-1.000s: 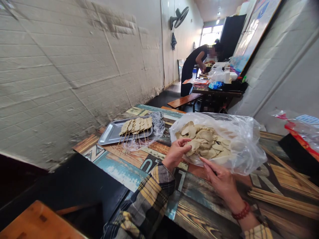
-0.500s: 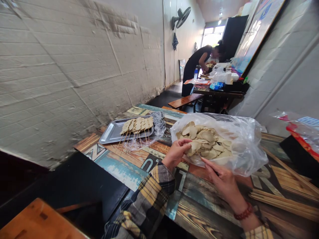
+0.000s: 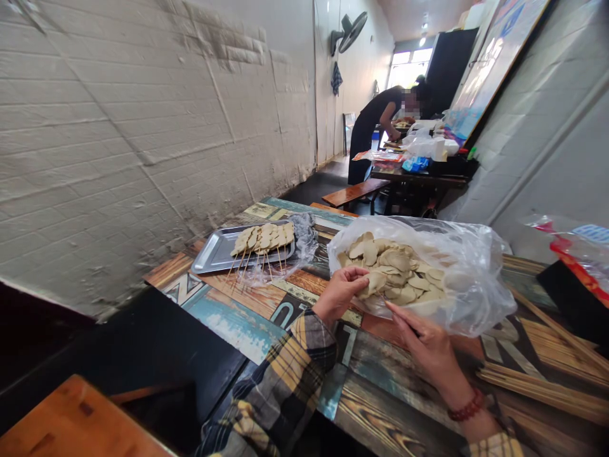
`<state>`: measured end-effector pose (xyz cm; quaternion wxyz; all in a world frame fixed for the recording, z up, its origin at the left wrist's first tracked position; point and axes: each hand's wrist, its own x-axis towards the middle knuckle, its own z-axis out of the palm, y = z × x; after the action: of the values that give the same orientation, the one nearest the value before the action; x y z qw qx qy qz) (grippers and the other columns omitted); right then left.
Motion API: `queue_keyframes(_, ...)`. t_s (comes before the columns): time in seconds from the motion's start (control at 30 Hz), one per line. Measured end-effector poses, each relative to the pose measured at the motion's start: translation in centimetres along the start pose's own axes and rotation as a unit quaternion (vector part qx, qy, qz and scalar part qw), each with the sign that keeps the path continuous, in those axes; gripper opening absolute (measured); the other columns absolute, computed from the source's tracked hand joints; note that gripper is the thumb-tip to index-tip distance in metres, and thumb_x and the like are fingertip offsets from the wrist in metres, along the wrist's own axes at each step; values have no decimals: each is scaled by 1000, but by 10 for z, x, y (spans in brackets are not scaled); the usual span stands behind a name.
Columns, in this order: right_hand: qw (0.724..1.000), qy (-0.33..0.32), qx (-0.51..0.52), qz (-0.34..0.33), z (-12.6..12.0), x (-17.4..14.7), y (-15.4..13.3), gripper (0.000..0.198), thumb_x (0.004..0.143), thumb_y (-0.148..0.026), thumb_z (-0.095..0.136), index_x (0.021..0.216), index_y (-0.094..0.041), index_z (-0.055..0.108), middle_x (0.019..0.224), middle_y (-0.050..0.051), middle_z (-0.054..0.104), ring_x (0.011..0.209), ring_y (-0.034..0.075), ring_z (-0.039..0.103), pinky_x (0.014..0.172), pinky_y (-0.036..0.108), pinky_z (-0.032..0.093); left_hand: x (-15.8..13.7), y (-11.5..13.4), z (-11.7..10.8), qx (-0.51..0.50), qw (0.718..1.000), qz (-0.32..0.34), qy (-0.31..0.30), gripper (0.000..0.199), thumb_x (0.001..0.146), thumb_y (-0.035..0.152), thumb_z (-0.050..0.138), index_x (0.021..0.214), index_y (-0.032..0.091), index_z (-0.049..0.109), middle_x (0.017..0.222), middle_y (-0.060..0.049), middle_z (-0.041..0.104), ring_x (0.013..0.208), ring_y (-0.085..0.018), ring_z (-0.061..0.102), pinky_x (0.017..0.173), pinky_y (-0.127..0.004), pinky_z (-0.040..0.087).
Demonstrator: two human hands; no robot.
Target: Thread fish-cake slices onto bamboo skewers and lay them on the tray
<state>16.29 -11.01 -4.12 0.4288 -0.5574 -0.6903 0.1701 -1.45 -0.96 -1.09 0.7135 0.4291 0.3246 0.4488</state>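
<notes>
My left hand (image 3: 341, 293) is closed in a pinch on a thin beige slice (image 3: 373, 283), at the near edge of a clear plastic bag (image 3: 483, 308). Many similar pale slices (image 3: 398, 259) lie heaped in that bag's opening. Close by on the right, my right hand (image 3: 425, 349) grips a thin skewer (image 3: 383, 297), its tip pointing at the slice; most of its length is hidden by the fingers. To the left, a metal tray (image 3: 214, 249) bears several skewers of overlapping slices (image 3: 264, 238), their bare sticks sticking out over the near rim.
Crumpled plastic film (image 3: 303, 238) lies against the tray. Bundled bamboo sticks (image 3: 542, 393) and a black box (image 3: 571, 292) are on the table's right side. A wooden stool (image 3: 80, 419) stands lower left. Farther back, a person (image 3: 375, 124) bends over another table (image 3: 419, 181).
The view has shifted very slightly. Both hands keep nearly the same place, with the slice and skewer still held close together.
</notes>
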Motion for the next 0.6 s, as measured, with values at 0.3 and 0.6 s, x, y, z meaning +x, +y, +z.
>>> queue_keyframes(0.3,999,24,22,33,4,3,-11,37,92,-42,49,110,-21,74,107,10,75,94,26,72,85,40,58,0,-3,4,42,999,27,10,38,58,38,83,81,11,68,68,-1,62,59,-8,49,58,-21,33)
queue_keyframes(0.6,997,6,18,81,5,4,-16,44,92,-44,46,113,-15,72,59,4,68,51,18,61,50,27,51,0,-2,3,107,991,63,45,24,66,30,74,80,12,68,68,0,60,60,-8,47,57,-21,34)
